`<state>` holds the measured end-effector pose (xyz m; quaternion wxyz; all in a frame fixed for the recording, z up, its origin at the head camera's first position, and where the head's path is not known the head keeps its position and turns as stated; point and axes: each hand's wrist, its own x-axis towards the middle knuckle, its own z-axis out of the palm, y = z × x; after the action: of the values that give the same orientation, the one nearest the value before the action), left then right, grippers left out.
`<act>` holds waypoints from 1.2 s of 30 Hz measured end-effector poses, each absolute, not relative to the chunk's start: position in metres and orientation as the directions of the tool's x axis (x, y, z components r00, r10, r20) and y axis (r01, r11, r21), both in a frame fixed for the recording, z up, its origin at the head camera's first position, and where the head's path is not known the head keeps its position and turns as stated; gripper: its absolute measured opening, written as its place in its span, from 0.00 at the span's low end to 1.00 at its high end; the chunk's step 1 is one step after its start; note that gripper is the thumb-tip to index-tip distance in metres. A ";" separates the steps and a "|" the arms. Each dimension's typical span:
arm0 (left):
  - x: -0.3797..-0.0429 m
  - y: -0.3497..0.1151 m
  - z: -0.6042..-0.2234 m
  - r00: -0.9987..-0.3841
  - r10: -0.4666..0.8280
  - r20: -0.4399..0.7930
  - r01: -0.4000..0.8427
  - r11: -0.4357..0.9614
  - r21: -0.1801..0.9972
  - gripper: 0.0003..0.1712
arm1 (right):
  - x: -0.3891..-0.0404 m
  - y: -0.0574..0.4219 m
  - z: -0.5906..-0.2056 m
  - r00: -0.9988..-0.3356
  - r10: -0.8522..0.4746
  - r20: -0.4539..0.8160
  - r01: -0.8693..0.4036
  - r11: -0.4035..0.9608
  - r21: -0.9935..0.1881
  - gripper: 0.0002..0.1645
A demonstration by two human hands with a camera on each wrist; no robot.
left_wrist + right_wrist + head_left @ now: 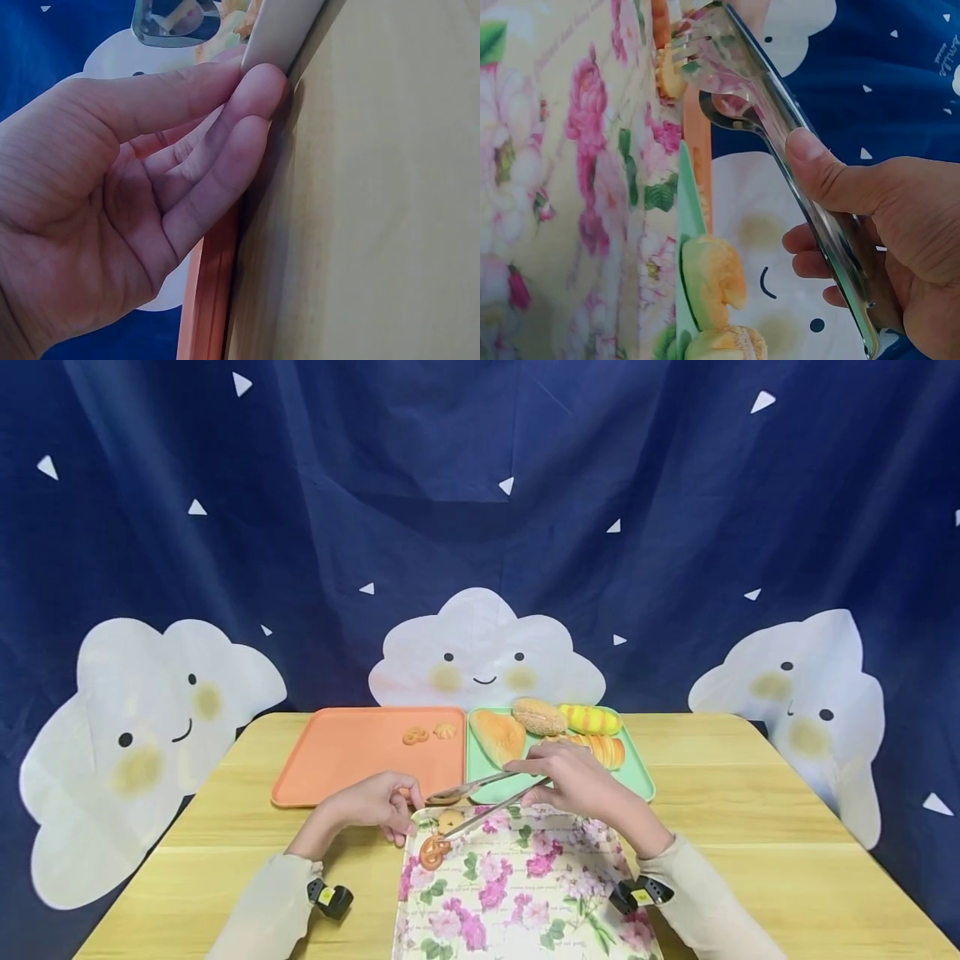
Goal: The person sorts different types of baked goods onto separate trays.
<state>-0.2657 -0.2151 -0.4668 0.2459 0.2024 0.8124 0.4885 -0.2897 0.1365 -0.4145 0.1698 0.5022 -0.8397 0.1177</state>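
Note:
My left hand (pixel 382 802) pinches the far left corner of a cream tray (pixel 517 868) printed with pink flowers. In the left wrist view the thumb lies over the tray's rim and the fingers are curled beneath it. Metal tongs (pixel 453 794) are in my right hand (pixel 573 777), thumb on one arm and fingers around the other. The tongs stand spread, with one tip right at a brown pretzel (pixel 433 852) on the floral tray and the other near the tray's far edge. Beside the pretzel lies a round cookie (pixel 450 821), partly behind the tongs.
Behind on the left, an orange tray (pixel 352 752) bears another pretzel (pixel 416 736) and a shell-shaped cookie (pixel 445 731). A green tray (pixel 641 781) adjoins it, holding several toy breads, among them a seeded roll (pixel 540 716). A blue curtain (pixel 480 527) hangs behind the wooden table (pixel 750 827).

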 end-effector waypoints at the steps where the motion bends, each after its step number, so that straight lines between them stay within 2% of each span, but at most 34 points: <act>1: -0.266 -0.215 -0.467 -0.796 0.570 -0.202 0.087 0.438 0.895 0.14 | -0.290 0.136 -0.416 -0.439 -0.804 0.401 -0.883 0.469 -0.026 0.29; 20: -0.262 -0.215 -0.473 -0.797 0.567 -0.208 0.066 0.425 0.903 0.15 | -0.290 0.135 -0.424 -0.417 -0.818 0.396 -0.894 0.448 -0.016 0.26; 26: -0.265 -0.215 -0.472 -0.798 0.568 -0.200 0.080 0.430 0.899 0.15 | -0.289 0.133 -0.423 -0.411 -0.820 0.397 -0.890 0.455 0.017 0.28; 32: -0.265 -0.215 -0.471 -0.784 0.585 -0.206 0.067 0.410 0.910 0.15 | -0.288 0.133 -0.423 -0.434 -0.830 0.351 -0.885 0.465 0.004 0.28; 36: -0.266 -0.214 -0.470 -0.789 0.581 -0.200 0.079 0.418 0.905 0.15 | -0.289 0.134 -0.422 -0.460 -0.829 0.318 -0.882 0.468 -0.055 0.27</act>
<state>-0.2661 -0.2145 -0.4700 0.2518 0.2053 0.8034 0.4989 -0.2888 0.1341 -0.4225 0.1245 0.5046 -0.8477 0.1064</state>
